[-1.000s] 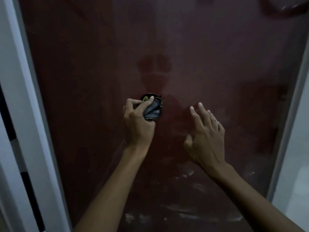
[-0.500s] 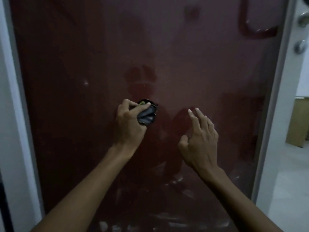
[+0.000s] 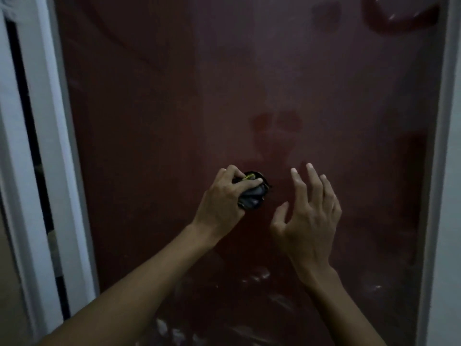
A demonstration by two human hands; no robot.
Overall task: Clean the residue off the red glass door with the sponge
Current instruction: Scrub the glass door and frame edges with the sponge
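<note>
Left hand (image 3: 222,199) curled in a tight grip, right hand (image 3: 308,216) raised, fingers spread.

1. A white door frame (image 3: 50,151) runs down the left side.
2. A thin dark gap (image 3: 27,136) shows inside that frame.
3. A pale grey strip (image 3: 435,171) stands along the right side.
4. A light wall (image 3: 452,221) sits just past the strip, at the far right edge.

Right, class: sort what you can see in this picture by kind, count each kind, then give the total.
Hands: 2, left hand and right hand
Sponges: 1, sponge
Doors: 1, red glass door
Total: 4
</note>
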